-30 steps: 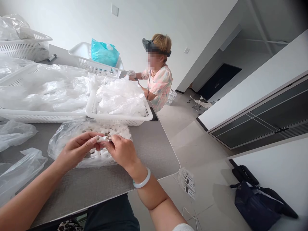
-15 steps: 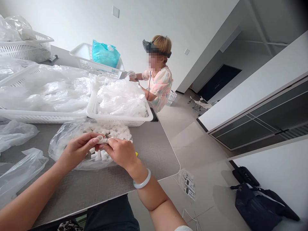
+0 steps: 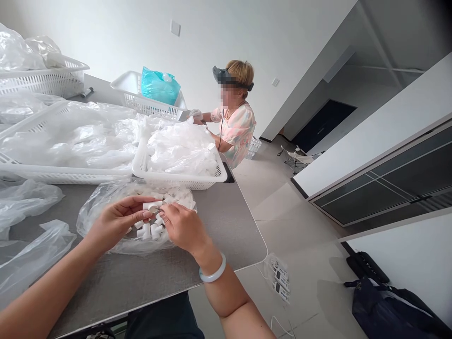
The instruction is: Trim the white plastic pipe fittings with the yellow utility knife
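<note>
My left hand [image 3: 118, 220] is closed, thumb and fingers pinching a white T-shaped pipe fitting [image 3: 149, 205] whose round opening faces me. My right hand [image 3: 183, 227] is closed too, its fingertips pinched right beside that opening. Something small and thin seems to lie between them, mostly hidden. Under both hands, a clear plastic bag [image 3: 92, 212] lies spread on the grey table and bears several loose white pipe fittings [image 3: 145, 231].
Behind the bag stand a white basket [image 3: 180, 180] heaped with clear plastic bags and a larger basket [image 3: 70, 175] filled likewise. Loose plastic film [image 3: 38, 254] lies at left. A co-worker [image 3: 236, 127] sits beyond the table corner, near a basket holding a blue bag [image 3: 160, 87].
The fitting has turned in my left hand, so its round opening now faces me. My right fingers have shifted slightly off its end to the opening. The view has tilted a little upward.
</note>
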Demonstrator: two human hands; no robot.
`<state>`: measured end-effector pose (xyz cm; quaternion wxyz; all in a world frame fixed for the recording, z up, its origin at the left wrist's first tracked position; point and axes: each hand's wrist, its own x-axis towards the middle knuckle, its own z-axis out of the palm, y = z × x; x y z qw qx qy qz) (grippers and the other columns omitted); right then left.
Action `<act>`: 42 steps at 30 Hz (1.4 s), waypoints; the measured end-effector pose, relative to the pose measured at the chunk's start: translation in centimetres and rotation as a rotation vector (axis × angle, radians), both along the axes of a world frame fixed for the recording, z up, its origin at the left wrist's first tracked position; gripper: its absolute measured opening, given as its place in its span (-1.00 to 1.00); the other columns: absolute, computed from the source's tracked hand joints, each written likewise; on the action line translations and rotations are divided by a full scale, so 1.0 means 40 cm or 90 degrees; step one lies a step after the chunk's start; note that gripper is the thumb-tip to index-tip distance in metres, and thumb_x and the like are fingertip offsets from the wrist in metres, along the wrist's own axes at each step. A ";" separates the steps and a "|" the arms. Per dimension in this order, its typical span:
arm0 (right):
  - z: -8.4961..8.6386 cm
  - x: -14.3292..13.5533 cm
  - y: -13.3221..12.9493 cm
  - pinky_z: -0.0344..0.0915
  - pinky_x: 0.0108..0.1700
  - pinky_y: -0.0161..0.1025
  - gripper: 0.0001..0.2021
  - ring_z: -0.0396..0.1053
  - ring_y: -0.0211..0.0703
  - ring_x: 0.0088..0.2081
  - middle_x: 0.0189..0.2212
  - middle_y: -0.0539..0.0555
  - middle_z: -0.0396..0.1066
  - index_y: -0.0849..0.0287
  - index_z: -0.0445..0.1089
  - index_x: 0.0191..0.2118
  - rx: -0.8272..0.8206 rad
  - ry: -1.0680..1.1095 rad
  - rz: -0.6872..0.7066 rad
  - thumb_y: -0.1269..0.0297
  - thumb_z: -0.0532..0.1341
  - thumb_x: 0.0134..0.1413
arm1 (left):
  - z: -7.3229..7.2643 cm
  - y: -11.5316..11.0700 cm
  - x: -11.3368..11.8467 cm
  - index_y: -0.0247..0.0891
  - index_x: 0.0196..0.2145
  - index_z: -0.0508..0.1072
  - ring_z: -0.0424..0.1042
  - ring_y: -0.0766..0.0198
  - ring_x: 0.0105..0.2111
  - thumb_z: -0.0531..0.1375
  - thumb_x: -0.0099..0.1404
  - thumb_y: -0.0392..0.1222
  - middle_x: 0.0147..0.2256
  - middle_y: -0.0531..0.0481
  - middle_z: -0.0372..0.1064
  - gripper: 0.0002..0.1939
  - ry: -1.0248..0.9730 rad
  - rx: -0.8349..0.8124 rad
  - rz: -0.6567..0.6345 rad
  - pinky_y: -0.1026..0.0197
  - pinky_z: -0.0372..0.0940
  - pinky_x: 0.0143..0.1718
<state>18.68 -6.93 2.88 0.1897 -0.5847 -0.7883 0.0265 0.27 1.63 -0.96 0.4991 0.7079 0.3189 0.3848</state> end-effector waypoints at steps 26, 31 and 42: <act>0.006 0.024 0.001 0.09 -0.52 -0.34 -0.79 0.30 -0.27 -0.50 -0.45 -0.01 0.39 0.15 0.28 -0.27 -0.048 0.051 -0.022 0.30 0.00 0.43 | 0.023 -0.010 0.009 0.00 -0.28 0.62 0.51 0.07 -0.40 0.35 0.15 0.10 -0.27 0.00 0.60 -0.78 -0.019 0.061 0.036 0.19 0.40 -0.49; 0.010 0.013 0.000 0.12 -0.50 -0.34 -0.78 0.33 -0.25 -0.46 -0.43 0.02 0.40 0.18 0.29 -0.24 -0.041 0.034 0.001 0.27 0.00 0.44 | 0.010 -0.011 0.020 0.08 -0.22 0.66 0.40 0.20 -0.52 0.31 0.20 0.06 -0.27 0.02 0.57 -0.80 0.024 0.195 0.030 0.21 0.30 -0.52; 0.023 -0.003 -0.001 0.08 -0.54 -0.36 -0.73 0.22 -0.30 -0.53 -0.50 -0.03 0.30 0.18 0.26 -0.33 -0.057 0.011 -0.003 0.24 0.02 0.45 | 0.028 -0.024 0.016 0.02 -0.17 0.68 0.43 0.19 -0.49 0.25 0.30 0.02 -0.19 -0.08 0.53 -0.77 -0.027 0.073 -0.052 0.20 0.39 -0.49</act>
